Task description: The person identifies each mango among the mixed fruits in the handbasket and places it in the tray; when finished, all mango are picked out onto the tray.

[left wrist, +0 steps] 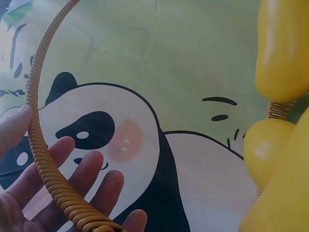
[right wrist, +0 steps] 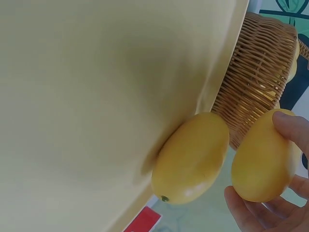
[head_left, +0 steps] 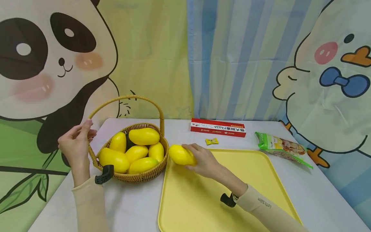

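Note:
A wicker basket with several yellow mangoes stands on the left of the table. At the left of its tall handle, my left hand holds on, with thumb and fingers on either side of it. My right hand grips a mango just right of the basket, over the corner of the yellow tray. Beside that fruit, a second mango lies at the tray's edge in the right wrist view; I cannot make it out separately in the head view.
Behind the tray lie a red pasta box and a small yellow wrapped candy. To its right is a green-ended food bag. Among the mangoes sits a dark item, mostly hidden. A printed curtain hangs behind the table.

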Tool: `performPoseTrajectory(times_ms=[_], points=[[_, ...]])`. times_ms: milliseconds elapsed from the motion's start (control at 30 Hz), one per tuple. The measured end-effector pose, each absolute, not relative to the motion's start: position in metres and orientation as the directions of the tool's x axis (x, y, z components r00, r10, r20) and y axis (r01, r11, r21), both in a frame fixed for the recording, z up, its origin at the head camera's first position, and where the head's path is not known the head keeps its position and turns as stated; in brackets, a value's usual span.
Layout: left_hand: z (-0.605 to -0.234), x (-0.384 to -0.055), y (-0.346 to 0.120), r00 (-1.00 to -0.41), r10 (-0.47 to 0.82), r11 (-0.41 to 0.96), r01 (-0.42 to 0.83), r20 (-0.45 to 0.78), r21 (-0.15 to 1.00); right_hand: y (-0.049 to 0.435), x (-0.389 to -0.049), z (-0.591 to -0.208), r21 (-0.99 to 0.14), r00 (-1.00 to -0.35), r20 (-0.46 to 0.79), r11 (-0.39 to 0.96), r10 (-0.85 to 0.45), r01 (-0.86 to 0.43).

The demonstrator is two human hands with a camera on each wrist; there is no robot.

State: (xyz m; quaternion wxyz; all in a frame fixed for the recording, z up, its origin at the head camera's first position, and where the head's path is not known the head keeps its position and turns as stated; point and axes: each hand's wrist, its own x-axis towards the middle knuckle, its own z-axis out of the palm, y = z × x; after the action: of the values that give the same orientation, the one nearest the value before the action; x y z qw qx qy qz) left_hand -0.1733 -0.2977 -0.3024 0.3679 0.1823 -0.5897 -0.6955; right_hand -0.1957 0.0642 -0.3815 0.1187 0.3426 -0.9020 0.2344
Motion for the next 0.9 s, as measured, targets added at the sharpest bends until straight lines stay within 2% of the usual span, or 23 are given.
performPoseTrajectory(times_ms=[400, 900], points=[[-0.303, -0.174, -0.298, -0.660, -0.729, -0.019, 0.285, 0.182, 0.958, 0.066, -0.188, -0.390, -0.341, -0.755, 0.335, 0.675, -0.564, -0.655], [-0.303, -0.173, -0.298, -0.659, -0.727, -0.010, 0.292, 0.193, 0.956, 0.067, -0.181, -0.397, -0.336, -0.748, 0.321, 0.668, -0.581, -0.664]])
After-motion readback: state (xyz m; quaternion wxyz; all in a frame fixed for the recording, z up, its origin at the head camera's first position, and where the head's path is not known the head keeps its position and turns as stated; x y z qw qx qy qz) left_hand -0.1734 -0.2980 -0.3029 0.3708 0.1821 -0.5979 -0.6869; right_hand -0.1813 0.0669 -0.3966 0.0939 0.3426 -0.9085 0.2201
